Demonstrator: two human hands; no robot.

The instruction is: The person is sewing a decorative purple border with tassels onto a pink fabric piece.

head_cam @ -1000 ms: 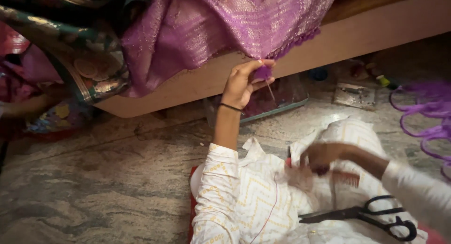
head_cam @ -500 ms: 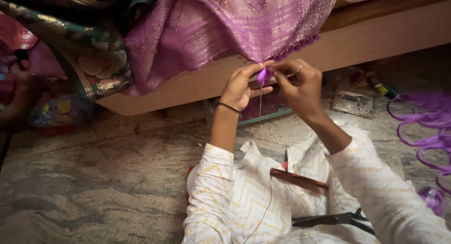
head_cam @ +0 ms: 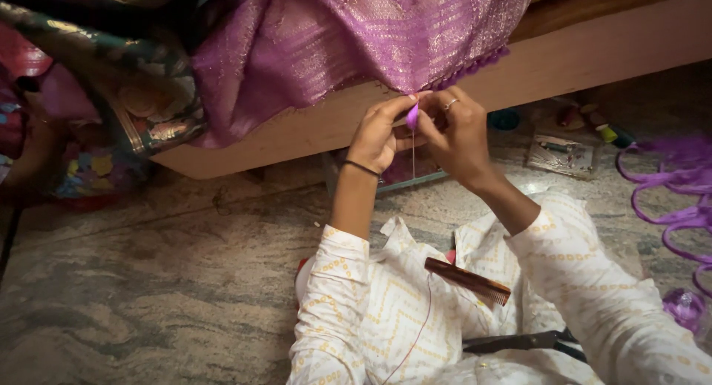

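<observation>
Head view: the right hand (head_cam: 461, 133) has come up from the lap since a second ago and now meets the left hand (head_cam: 378, 133) at twelve o'clock; both pinch shut on the small purple tassel (head_cam: 412, 116) at the purple cloth (head_cam: 386, 36) edge, so tying appears underway; a brown comb (head_cam: 467, 281) lies at six o'clock on the lap.
</observation>
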